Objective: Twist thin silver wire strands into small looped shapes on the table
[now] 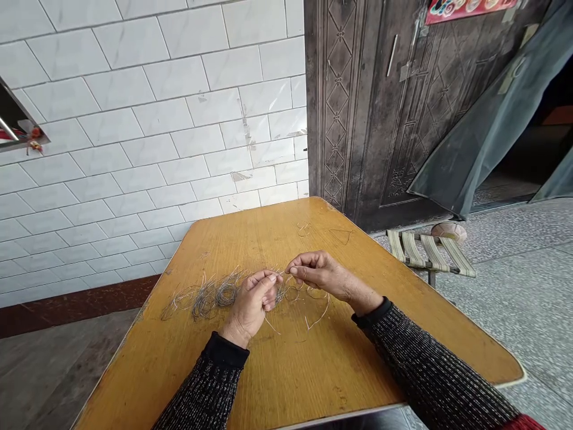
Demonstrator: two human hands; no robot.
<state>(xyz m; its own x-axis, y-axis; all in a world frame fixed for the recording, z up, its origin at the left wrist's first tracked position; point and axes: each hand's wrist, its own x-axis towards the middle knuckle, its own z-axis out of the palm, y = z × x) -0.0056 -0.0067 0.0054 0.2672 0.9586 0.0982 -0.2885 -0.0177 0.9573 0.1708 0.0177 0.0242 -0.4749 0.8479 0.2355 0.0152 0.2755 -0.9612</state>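
Both my hands meet over the middle of a wooden table (277, 388), their fingertips almost touching. My left hand (255, 304) is closed in a pinch on a thin wire (271, 325), whose end sticks out below the fingers. Close beside it, my right hand (324, 276) pinches thin wire too; a curved length (326, 310) hangs beneath it. Whether both hands hold the same strand I cannot tell. Several loose wire coils (226, 291) lie in a tangled row left of and behind my left hand, which partly covers them.
Small wire bits (304, 229) and a bent wire loop (342, 236) lie on the table's far part. A tiled wall (179, 143) and a dark carved door (380, 119) stand behind. Right of the table are a webbed stool (430, 254) and a grey curtain (483, 131).
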